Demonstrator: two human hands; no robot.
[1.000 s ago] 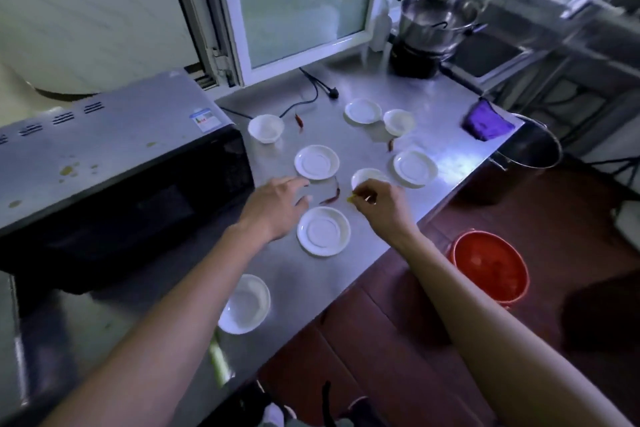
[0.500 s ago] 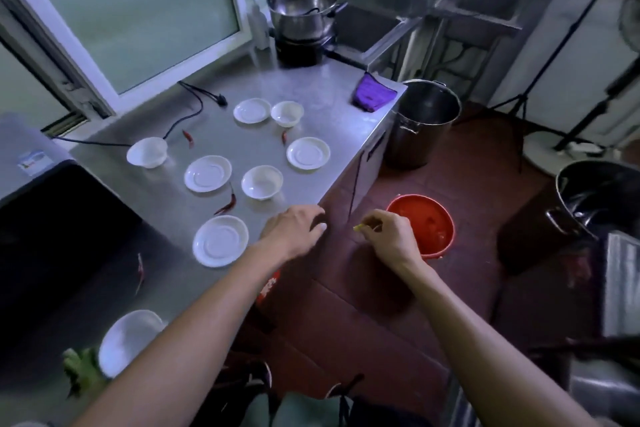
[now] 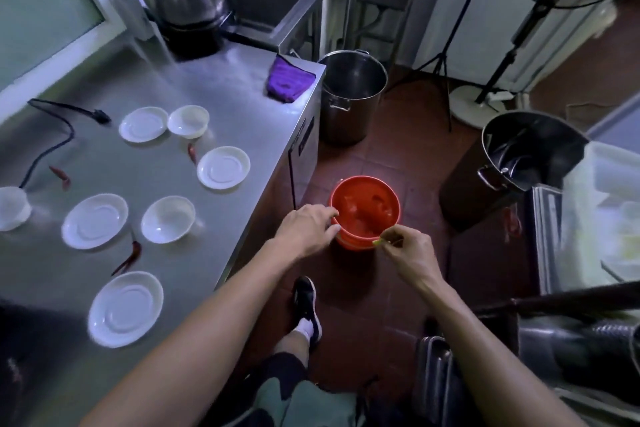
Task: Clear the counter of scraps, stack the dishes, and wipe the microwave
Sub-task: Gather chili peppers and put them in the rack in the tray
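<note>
A small yellow-green scrap [image 3: 376, 242] is pinched between thumb and fingertips of the right hand [image 3: 408, 251], which is held at the near rim of the red bucket [image 3: 365, 208] on the floor. The bucket mouth lies just ahead of and below the pinch, so the scrap is judged ready to be dropped a little forward. The left hand [image 3: 306, 227] is relaxed with fingers spread, holding nothing, its fingertips at the bucket's left rim. On the surface [image 3: 225, 87], to the left of both hands, red chillies [image 3: 133, 253] remain among the white dishes [image 3: 126, 308]; the left hand is the nearer to them.
</note>
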